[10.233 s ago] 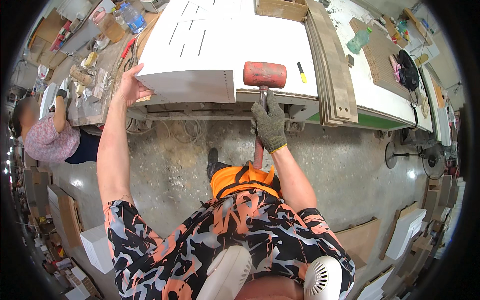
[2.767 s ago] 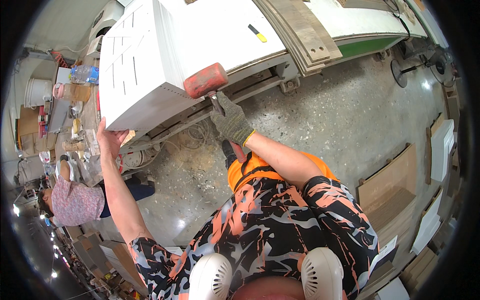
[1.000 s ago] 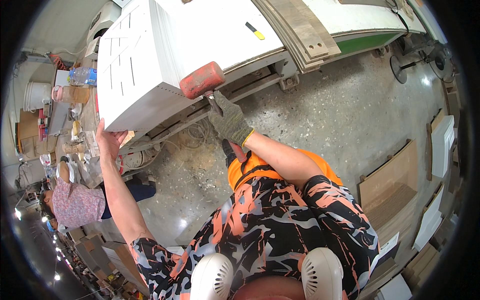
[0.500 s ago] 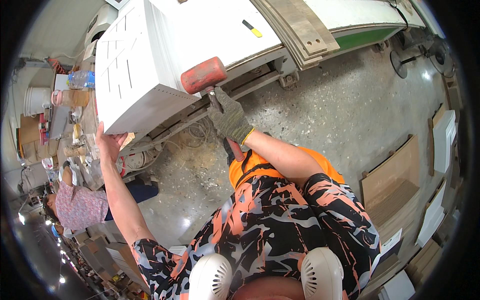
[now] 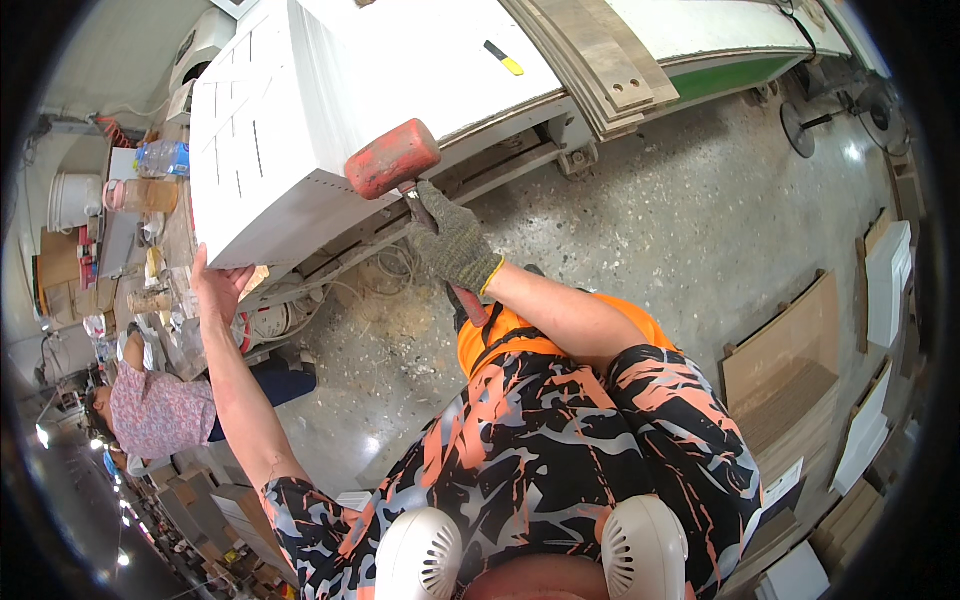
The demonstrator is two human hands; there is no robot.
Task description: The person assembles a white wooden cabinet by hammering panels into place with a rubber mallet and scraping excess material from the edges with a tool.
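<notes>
Barely shifted since half a second ago: mallet (image 5: 392,158) hovering at the white box's (image 5: 300,120) near edge, gloved right hand (image 5: 452,243) clenched on the handle, bare left hand (image 5: 220,287) flat against the box's left corner. Looks mid-tapping. Yellow-black marker (image 5: 503,58) farther right on the box; bottle (image 5: 162,158) far left; cardboard stacks (image 5: 790,370) right.

The right hand (image 5: 455,245) covers the upper handle of the red mallet (image 5: 392,158); its lower handle passes behind the forearm. The left hand (image 5: 220,285), at nine o'clock, hides its fingertips beneath the white cabinet (image 5: 330,100), itself cropped at twelve o'clock. Bench clutter (image 5: 140,190) stays indistinct.
</notes>
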